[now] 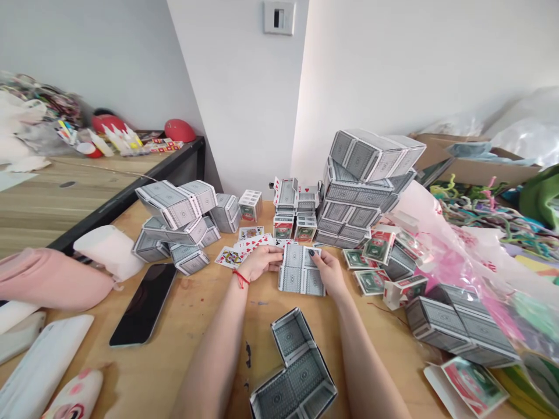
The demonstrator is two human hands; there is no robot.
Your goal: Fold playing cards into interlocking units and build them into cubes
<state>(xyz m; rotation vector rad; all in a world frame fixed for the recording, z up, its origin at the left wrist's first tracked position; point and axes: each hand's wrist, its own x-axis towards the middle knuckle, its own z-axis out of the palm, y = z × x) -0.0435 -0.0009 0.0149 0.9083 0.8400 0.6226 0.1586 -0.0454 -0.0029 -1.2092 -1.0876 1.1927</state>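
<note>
Between my hands is a flat panel of grey-backed playing cards, several cards set edge to edge. My left hand, with a red string on its wrist, has its fingers closed at the panel's left edge. At the right side, my right hand grips the panel with its dark-nailed thumb on top. Just beyond, loose face-up playing cards lie fanned on the table. Nearer to me, between my forearms, stands an L-shaped open card box structure.
Stacked card boxes rise at the back right, with another stack at the left. A black phone lies left of my arm. Red and green card packs lie on the right, beside pink plastic.
</note>
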